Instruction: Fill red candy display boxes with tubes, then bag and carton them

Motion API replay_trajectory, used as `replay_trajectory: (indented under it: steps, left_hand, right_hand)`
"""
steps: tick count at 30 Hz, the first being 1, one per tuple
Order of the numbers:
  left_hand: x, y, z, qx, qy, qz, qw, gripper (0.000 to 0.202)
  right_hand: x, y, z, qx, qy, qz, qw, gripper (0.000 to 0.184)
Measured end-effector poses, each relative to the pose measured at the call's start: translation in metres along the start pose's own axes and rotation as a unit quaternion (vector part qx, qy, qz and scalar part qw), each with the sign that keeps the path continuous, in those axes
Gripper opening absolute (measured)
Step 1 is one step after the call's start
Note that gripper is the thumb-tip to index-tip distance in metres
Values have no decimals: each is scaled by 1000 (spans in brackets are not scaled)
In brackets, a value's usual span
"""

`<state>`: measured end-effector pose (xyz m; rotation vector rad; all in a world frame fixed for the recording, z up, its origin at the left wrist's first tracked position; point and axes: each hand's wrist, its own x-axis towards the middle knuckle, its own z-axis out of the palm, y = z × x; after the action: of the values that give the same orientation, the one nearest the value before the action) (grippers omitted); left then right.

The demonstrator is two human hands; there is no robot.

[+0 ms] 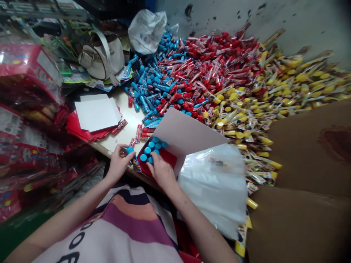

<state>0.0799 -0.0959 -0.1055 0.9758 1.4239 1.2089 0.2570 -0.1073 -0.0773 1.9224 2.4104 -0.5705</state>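
In the head view, my left hand pinches a blue-capped candy tube just left of an open carton. The carton is red inside, with its pale flap raised. Several blue-capped tubes stand in it, caps up, grouped toward its left side. My right hand reaches into the carton, its fingers closed at a blue cap on the near side of the group. The lower parts of the tubes are hidden by the carton walls and my fingers.
Blue, red and yellow tubes lie heaped behind the carton. Clear plastic bags lie at its right, near a brown cardboard box. Flat cartons are stacked at left, below a white handbag.
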Motion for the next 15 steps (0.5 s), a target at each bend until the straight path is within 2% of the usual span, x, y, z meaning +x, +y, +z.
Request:
replay_trajectory:
  steps: [3,7,11,15]
  left_hand:
    - [1,-11,3,58,-49,102,992,31]
    - [-2,-29,-5,137,-141,248,949,27]
    - [2,-35,-19,188,-191,315,911,32]
    - [9,-30,-22,225,-264,338,875,28]
  right_hand:
    - [-9,14,13,87,66,-3,994,32]
    - [-28,33,34,158,161,49,973,37]
    - [-47,45,58,147,218,101,959,34]
    - [-56,48,79,104,257,88,957,31]
